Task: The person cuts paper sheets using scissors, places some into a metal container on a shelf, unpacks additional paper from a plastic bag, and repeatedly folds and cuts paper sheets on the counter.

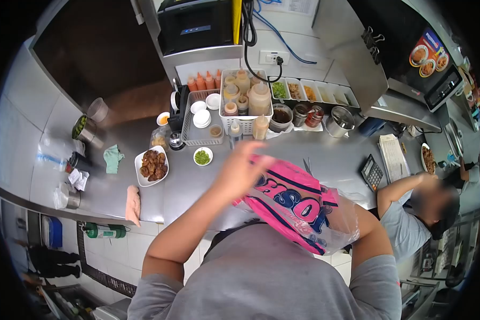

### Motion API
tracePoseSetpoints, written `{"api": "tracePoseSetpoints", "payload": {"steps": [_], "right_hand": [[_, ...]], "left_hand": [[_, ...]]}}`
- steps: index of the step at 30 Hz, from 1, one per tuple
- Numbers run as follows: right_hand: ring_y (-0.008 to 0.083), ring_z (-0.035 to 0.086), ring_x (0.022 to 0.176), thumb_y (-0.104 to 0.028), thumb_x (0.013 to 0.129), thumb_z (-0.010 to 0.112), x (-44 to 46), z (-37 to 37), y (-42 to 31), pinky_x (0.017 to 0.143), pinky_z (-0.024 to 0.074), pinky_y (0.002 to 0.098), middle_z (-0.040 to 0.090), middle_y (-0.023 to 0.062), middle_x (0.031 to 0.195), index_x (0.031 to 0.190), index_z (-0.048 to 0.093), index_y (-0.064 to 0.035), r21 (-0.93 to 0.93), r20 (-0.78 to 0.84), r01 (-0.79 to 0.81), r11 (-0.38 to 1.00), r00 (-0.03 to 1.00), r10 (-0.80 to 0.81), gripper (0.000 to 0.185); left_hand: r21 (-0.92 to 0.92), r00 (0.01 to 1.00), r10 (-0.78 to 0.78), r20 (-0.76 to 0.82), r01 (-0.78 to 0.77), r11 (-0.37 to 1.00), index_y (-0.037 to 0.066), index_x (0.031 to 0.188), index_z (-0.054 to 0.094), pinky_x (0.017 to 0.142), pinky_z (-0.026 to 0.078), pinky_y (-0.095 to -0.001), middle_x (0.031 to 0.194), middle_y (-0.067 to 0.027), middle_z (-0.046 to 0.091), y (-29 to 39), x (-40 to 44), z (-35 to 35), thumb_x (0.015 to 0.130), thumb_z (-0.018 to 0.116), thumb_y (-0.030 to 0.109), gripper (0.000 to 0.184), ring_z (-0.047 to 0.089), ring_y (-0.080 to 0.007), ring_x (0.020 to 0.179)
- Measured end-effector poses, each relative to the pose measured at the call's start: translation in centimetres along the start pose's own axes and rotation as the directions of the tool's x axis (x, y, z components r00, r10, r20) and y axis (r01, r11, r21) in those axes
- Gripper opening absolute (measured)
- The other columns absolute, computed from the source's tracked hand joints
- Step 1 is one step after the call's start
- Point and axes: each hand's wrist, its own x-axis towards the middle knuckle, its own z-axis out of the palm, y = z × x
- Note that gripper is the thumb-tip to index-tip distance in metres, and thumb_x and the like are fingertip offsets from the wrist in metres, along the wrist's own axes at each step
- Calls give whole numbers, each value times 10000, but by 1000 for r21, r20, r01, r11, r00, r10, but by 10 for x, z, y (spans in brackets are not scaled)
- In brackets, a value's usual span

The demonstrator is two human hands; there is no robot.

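Note:
In front of my chest is a see-through plastic bag [290, 205] with bright pink panels and dark blue lettering. My left hand [245, 168] is at its upper left edge, with fingers smeared by motion, so their grip on the plastic does not show. My right forearm [364, 226] reaches into or behind the bag's right end, and that hand is hidden by the plastic and print. Just beyond the bag, a thin metal utensil [308, 165] lies on the steel counter [208, 186]. Left of my left hand sits a small bowl of chopped green herbs [202, 156].
Browned meat pieces fill a white dish [152, 166] on the left. Behind are a basket of sauce bottles [245, 120], a tray with white cups [202, 140] and topping bins [312, 95]. A calculator [372, 173] lies right, near another person [410, 213] in a grey shirt.

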Motion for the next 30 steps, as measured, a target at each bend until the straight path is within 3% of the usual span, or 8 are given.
{"api": "tracePoseSetpoints", "payload": {"steps": [3,6,7,12,17,20,24,30], "right_hand": [[192,598,944,-166,818,541,9,8,3,835,471,314,613,97,1074,1185,574,-12,-29,-7,25,999,1000,-25,399],[199,594,952,-184,815,544,8,10,5,844,465,321,609,102,1081,1189,570,-12,-32,-22,32,999,999,-33,412],[202,593,955,-190,814,544,5,9,5,847,463,323,607,103,1084,1190,569,-12,-31,-34,29,999,999,-30,417],[215,587,968,-221,809,548,-23,0,5,861,454,334,600,111,1096,1196,564,-11,-28,-100,-5,1000,995,2,440],[228,581,981,-252,805,552,-46,-9,3,875,445,345,593,119,1108,1202,558,-11,-32,-159,-54,998,986,48,465],[235,578,989,-270,802,554,-52,-11,1,883,439,351,588,124,1115,1206,554,-10,-39,-173,-64,997,983,56,480],[246,573,1000,-295,798,557,-54,-10,-11,895,432,360,582,130,1125,1211,550,-10,-59,-176,-18,998,984,8,501],[261,566,1016,-332,792,562,-31,14,-12,912,421,373,574,140,1139,1218,543,-9,-96,-150,70,993,985,-84,534]], "left_hand": [[244,848,-529,28,507,827,10,1224,553,912,461,-391,1140,-183,627,-113,-17,14,944,458,523,592,610,-275,1053],[-442,610,-610,505,791,424,68,1257,551,918,467,-392,1188,-121,622,-138,-33,20,955,376,580,619,602,-214,1070],[-452,576,-617,535,813,368,82,1267,546,917,473,-388,1194,-103,620,-146,-38,25,956,367,584,617,600,-201,1073],[-667,622,-569,537,727,165,97,1315,496,929,476,-364,1197,-73,624,-132,-56,40,933,366,628,666,599,-186,1082],[-770,642,-547,537,638,-7,11,1234,550,828,540,-353,1128,-96,650,-120,-37,40,978,453,435,505,644,-181,981],[-771,771,-484,414,580,263,-34,1211,554,822,539,-359,1095,-127,657,-117,-29,33,963,512,363,470,653,-196,960],[-878,751,-533,390,478,30,-50,1213,550,774,549,-324,1058,-119,659,-101,-27,18,944,560,279,426,657,-183,903],[-740,701,-522,486,648,181,-48,1108,601,763,556,-339,1010,-116,676,-89,-18,22,941,566,337,421,671,-195,871]]}}
